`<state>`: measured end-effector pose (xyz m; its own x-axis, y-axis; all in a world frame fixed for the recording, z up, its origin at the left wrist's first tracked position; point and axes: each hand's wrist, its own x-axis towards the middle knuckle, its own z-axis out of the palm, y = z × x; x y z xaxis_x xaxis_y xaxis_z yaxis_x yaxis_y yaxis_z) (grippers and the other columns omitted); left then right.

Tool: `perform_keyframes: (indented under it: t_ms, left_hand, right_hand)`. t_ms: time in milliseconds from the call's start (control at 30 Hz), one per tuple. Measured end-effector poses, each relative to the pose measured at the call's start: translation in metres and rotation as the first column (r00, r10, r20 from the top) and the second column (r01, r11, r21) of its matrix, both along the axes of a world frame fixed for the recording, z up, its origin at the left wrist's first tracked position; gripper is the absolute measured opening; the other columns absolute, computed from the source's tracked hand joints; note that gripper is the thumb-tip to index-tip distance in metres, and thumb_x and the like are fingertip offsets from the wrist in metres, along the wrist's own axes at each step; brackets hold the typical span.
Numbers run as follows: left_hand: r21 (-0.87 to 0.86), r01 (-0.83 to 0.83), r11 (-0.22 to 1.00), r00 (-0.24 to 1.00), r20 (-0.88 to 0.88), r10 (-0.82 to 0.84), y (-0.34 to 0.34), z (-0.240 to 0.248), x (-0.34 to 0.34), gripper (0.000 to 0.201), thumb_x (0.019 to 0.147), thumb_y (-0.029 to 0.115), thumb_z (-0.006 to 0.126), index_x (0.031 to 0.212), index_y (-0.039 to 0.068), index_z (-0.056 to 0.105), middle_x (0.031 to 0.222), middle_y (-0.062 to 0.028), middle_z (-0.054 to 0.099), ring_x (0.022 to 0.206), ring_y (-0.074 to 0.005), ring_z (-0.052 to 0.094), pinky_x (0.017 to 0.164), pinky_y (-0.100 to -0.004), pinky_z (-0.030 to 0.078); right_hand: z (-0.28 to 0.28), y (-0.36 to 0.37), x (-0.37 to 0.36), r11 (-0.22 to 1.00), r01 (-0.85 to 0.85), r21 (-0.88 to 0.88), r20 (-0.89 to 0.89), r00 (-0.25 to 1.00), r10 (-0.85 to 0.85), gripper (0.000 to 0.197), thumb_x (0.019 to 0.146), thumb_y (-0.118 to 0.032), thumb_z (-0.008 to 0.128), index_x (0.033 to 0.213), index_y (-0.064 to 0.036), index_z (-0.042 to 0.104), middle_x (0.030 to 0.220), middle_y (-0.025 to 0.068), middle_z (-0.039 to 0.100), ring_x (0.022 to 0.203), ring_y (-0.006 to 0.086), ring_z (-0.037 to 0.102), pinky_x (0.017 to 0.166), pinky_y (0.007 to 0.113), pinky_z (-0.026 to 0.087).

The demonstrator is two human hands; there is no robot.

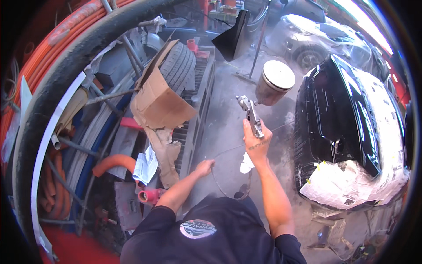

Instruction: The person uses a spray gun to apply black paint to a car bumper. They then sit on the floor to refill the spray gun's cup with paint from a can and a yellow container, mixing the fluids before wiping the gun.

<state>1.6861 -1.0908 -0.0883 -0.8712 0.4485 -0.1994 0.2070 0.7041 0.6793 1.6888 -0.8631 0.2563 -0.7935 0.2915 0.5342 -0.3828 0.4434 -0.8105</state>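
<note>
- The right hand (pixel 256 143) is clenched around the grip of a metal spray gun (pixel 251 115), raised in front of the person.
- The gun's paint cup (pixel 274 82) sits tilted at its top, near a glossy black car body panel (pixel 340 110) on the right.
- The left hand (pixel 204 167) pinches a thin air hose (pixel 220 185) looping low.
- A torn cardboard box (pixel 159 99) leans against a tyre (pixel 179 66) on the left.
</note>
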Motion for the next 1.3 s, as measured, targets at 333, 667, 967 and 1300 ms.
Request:
perform_keyframes:
  t_ms: [333,667,967,1300]
  left_hand:
    - [-0.003,-0.075,0.997,0.997,0.015,0.075,0.013,-0.011,0.043,0.033,0.082,-0.004,0.059,0.111,0.009,0.069,0.109,-0.0194,0.076,0.109,-0.0441,0.07,0.09,-0.0539,0.055]
    - [0.366,-0.308,0.878,0.951,0.144,0.273,0.061,-0.123,0.056,0.028,0.089,0.001,0.059,0.112,0.011,0.071,0.1,-0.0205,0.073,0.099,-0.0437,0.071,0.086,-0.0517,0.054]
    - [0.623,-0.254,0.74,0.967,0.143,0.212,0.118,-0.133,0.045,0.027,0.087,0.003,0.06,0.109,0.011,0.073,0.099,-0.0174,0.069,0.096,-0.043,0.067,0.085,-0.053,0.054]
    - [0.778,-0.133,0.614,0.991,0.123,0.059,0.107,-0.045,0.024,0.027,0.086,0.005,0.063,0.11,0.011,0.075,0.101,-0.0179,0.07,0.097,-0.0412,0.069,0.084,-0.0517,0.055]
  right_hand:
    - [-0.052,0.008,-0.01,0.98,0.146,-0.132,0.178,0.976,-0.121,0.025,0.1,-0.018,0.074,0.093,0.0052,0.066,0.071,0.0196,0.062,0.063,0.0372,0.061,0.062,0.046,0.047]
    - [-0.075,0.012,-0.013,0.964,0.061,0.259,0.084,0.993,-0.085,0.037,0.095,-0.003,0.075,0.128,0.0116,0.065,0.095,0.0227,0.074,0.083,0.0346,0.076,0.076,0.042,0.058]
    - [-0.039,-0.06,-0.011,0.522,0.226,0.823,-0.206,0.974,-0.097,0.04,0.09,-0.003,0.079,0.125,0.011,0.065,0.093,0.0256,0.07,0.079,0.0417,0.072,0.072,0.043,0.057]
    - [0.079,-0.172,0.006,0.27,0.443,0.855,-0.409,0.896,-0.174,0.035,0.096,-0.003,0.076,0.13,0.0032,0.068,0.093,0.0175,0.073,0.073,0.0315,0.07,0.069,0.039,0.054]
